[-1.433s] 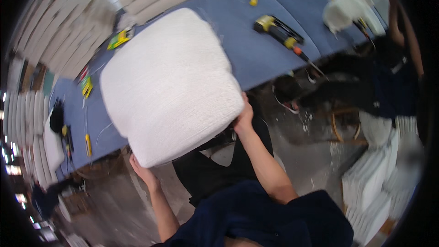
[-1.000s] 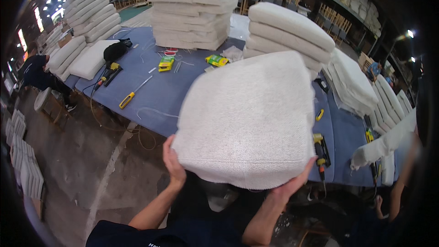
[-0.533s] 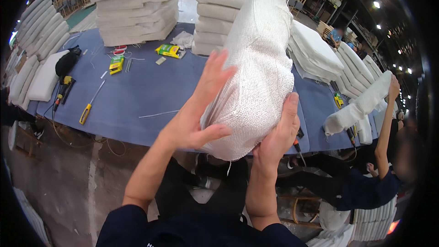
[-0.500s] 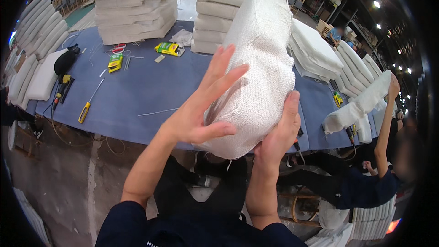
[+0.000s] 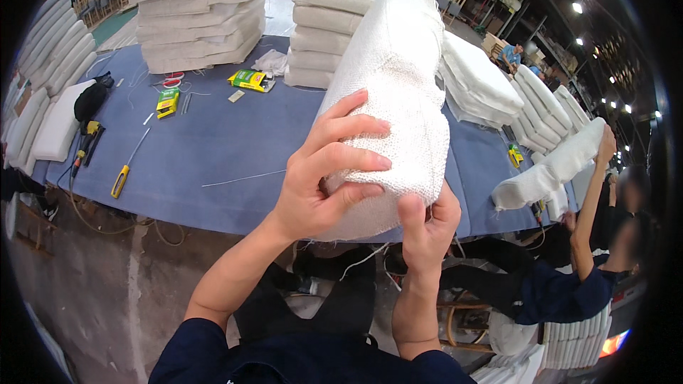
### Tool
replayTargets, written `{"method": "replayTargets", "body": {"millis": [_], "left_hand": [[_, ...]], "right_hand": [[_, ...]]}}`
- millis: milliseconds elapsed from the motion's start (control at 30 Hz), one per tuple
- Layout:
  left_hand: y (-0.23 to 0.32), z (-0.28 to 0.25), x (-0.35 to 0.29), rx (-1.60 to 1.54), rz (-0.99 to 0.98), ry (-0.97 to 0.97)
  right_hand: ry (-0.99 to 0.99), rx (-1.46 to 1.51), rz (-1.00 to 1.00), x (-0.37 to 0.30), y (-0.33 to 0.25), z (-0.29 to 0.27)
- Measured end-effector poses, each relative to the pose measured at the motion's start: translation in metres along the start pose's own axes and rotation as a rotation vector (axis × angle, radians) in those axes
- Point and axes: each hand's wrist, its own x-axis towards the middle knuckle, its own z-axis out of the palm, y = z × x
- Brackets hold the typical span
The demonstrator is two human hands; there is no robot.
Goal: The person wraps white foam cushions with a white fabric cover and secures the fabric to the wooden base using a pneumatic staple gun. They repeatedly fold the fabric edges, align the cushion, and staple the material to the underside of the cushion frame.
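Note:
A thick white fabric-covered cushion (image 5: 395, 71) stands tilted up in front of me, its near end over the table's front edge. My left hand (image 5: 324, 174) is closed on its near left side, fingers lying across the woven cover and thumb pressing the near edge. At the lower right corner my right hand (image 5: 429, 227) pinches the cover, thumb in front and the fingers partly hidden behind. A loose white thread (image 5: 363, 263) dangles below the near end.
On the blue table (image 5: 213, 149) lie a yellow-handled screwdriver (image 5: 121, 179), red scissors (image 5: 173, 79), yellow-green packets (image 5: 249, 80) and a power tool (image 5: 85, 144). Cushion stacks (image 5: 196, 14) rise behind. At the right, a co-worker's hand (image 5: 607, 144) holds another white cushion (image 5: 551, 174).
My left hand has come down from an open hover and closed on the cushion. My right hand has shifted down to the near corner, thumb now in front. The cushion has turned slightly.

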Motion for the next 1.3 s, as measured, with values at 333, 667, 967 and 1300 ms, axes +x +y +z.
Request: {"method": "replayTargets", "body": {"millis": [333,667,967,1300], "left_hand": [[0.019,-0.017,0.015,-0.061,-0.117,-0.093],[-0.003,-0.006,-0.001,-0.047,0.030,0.092],[0.017,-0.034,0.020,0.152,-0.065,-0.066],[0.008,-0.044,0.017,0.417,-0.003,-0.088]], "right_hand": [[0.004,0.447,0.205,-0.006,0.031,-0.002],[0.019,0.126,0.061,-0.001,-0.006,0.021],[0.003,0.537,0.225,0.007,0.024,0.022],[0.005,-0.138,-0.463,0.028,0.035,0.035]]}}
